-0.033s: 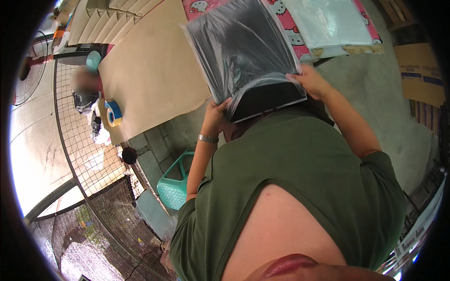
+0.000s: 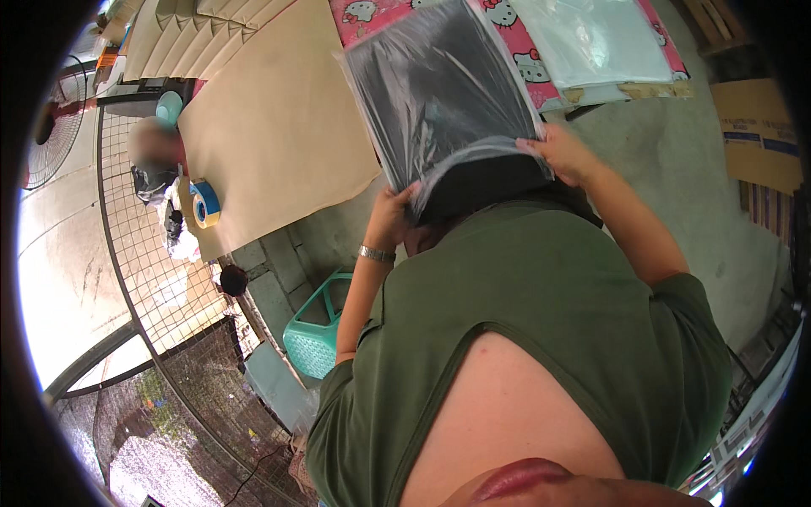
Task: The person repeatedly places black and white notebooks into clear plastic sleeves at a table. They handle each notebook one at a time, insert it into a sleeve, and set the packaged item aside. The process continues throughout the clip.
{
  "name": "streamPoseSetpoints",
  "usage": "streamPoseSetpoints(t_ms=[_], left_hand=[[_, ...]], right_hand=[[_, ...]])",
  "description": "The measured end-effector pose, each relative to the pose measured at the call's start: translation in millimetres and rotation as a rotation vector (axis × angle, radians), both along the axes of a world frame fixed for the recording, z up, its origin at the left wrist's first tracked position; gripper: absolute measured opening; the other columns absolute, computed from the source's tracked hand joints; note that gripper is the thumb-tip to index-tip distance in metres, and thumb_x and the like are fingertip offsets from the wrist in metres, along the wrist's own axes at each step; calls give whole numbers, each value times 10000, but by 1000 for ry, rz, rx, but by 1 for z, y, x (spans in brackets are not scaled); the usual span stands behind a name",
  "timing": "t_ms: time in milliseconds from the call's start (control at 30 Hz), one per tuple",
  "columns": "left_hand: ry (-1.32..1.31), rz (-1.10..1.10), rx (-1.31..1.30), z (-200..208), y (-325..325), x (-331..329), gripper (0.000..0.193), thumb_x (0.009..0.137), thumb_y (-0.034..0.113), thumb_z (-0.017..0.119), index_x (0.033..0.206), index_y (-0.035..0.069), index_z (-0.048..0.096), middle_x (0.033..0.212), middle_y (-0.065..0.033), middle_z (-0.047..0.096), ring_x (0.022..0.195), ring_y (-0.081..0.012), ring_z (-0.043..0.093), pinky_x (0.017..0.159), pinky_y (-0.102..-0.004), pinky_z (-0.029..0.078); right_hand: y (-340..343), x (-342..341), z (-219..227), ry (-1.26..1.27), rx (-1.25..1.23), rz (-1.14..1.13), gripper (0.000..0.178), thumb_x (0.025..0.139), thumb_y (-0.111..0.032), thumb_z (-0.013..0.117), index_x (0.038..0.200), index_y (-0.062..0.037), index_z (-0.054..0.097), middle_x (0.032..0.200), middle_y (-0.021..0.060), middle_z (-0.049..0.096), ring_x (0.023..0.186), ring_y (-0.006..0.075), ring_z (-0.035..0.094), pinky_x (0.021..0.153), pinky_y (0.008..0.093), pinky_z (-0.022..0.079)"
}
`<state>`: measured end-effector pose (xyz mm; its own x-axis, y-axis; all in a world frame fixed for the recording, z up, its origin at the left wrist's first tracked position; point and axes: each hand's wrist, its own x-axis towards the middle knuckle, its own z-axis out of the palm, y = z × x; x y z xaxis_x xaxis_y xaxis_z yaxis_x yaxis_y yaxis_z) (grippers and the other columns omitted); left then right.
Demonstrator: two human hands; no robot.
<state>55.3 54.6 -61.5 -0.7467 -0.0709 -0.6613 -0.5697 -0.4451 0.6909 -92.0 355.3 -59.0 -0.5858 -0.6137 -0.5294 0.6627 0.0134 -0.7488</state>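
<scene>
In front of my body is a clear plastic bag (image 2: 439, 93), drawn over a flat stack of black sheets or boards (image 2: 486, 188). Its open mouth faces me, and the bare near end of the black stack sticks out, bending slightly. My left hand (image 2: 391, 215) pinches the bag at its near left corner; a metal watch band is on that wrist. On the opposite side, my right hand (image 2: 562, 154) grips the bag's edge between thumb and fingers. The far end of the bag lies over a pink patterned table cover (image 2: 532, 68).
Brown paper (image 2: 270, 127) covers the table at left, with folded brown sheets (image 2: 194, 38) behind. A blue tape roll (image 2: 204, 203) stands at its edge. Clear plastic bags (image 2: 591, 42) lie at far right. A green stool (image 2: 312, 342) is below left; cardboard boxes (image 2: 756, 127) are at right.
The bag and stack have shifted slightly right. The stack's near end, straight with a pale edge before, is now curved. Both hands keep their hold.
</scene>
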Motion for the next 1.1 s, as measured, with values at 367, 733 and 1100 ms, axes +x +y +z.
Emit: streamPoseSetpoints(t_ms=[367, 733, 1100], left_hand=[[-146, 23, 38, 34, 6, 64, 136, 863, 61, 595, 960, -27, 557, 841, -123, 660, 735, -186, 663, 651, -277, 551], [271, 558, -136, 2, -104, 64, 61, 895, 41, 528, 942, 9, 506, 812, -77, 635, 796, -208, 660, 718, -303, 577], [114, 622, -269, -18, -223, 95, 78, 893, 34, 531, 921, 28, 459, 801, -66, 606, 748, -202, 652, 720, -306, 572]], right_hand=[[22, 36, 16, 232, 194, 343, 344, 809, -181, 673, 1065, -3, 528, 791, 42, 599, 696, 127, 570, 674, 283, 469], [-53, -25, 5, 705, 290, 513, 270, 825, -226, 638, 1039, -70, 584, 753, 47, 627, 663, 140, 569, 650, 294, 458], [122, -242, -82, 281, 321, -839, 389, 855, -222, 569, 1193, -34, 529, 1135, 111, 575, 966, 263, 560, 824, 341, 447]])
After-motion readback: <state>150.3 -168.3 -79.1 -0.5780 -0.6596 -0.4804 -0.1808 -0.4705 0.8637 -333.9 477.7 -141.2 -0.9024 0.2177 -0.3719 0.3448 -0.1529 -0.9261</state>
